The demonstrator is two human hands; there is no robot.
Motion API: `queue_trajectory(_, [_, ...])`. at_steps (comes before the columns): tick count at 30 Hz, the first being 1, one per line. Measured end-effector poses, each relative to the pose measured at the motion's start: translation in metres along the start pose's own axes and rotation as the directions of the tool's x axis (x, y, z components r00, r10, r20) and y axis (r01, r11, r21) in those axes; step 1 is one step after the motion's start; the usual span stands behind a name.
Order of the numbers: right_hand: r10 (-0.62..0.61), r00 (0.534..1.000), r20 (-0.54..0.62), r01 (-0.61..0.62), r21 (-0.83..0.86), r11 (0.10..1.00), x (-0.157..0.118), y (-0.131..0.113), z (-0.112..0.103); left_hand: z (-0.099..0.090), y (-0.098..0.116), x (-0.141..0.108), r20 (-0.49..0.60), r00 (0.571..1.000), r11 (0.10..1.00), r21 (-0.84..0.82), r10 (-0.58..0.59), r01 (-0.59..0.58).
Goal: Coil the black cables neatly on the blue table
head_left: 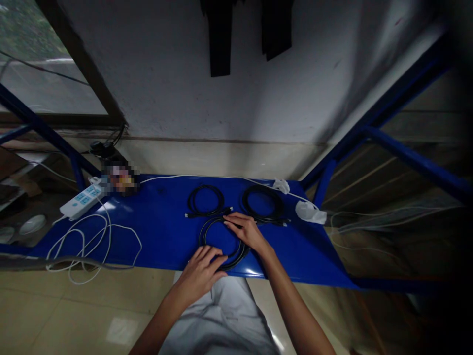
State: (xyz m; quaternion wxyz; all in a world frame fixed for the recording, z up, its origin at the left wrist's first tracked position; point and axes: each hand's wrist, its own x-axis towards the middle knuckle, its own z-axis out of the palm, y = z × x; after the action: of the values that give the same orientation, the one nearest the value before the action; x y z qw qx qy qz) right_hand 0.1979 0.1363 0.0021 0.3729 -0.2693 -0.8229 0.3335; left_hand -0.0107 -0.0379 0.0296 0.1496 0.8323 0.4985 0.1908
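The left hand [201,276] and right hand [246,231] lay spread on a coiled black cable [236,257] (neither pinching it), near another coil [206,187] and a third coil [263,187] on the blue table [314,256].

The object by the power strip [120,178] pixelated past telling; hanging black cloth [219,34] cut off above

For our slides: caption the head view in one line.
Left hand and right hand rest on a coiled black cable on a blue table, beside a second coil and a third.
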Motion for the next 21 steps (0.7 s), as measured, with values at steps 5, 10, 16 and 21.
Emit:
queue_trajectory(5, [-0.031, 0.999, 0.038, 0.033, -0.04, 0.999, 0.003, 0.002, 0.001, 0.014, -0.006, -0.004, -0.038, 0.996, 0.994, 0.08, 0.082, -0.079])
queue_trajectory(10, [-0.08, 0.995, 0.066, 0.085, -0.076, 0.994, 0.016, 0.001, -0.004, 0.012, -0.013, 0.004, -0.064, 0.988, 0.975, 0.182, 0.142, -0.129])
queue_trajectory(16, [-0.146, 0.982, 0.119, 0.156, -0.075, 0.985, 0.056, -0.006, -0.014, -0.015, -0.022, 0.016, -0.013, 0.988, 0.964, 0.22, 0.156, -0.15])
queue_trajectory(21, [-0.155, 0.983, 0.103, 0.166, -0.111, 0.98, 0.107, 0.006, -0.017, -0.041, -0.045, 0.04, -0.114, 0.982, 0.965, 0.23, 0.153, -0.124])
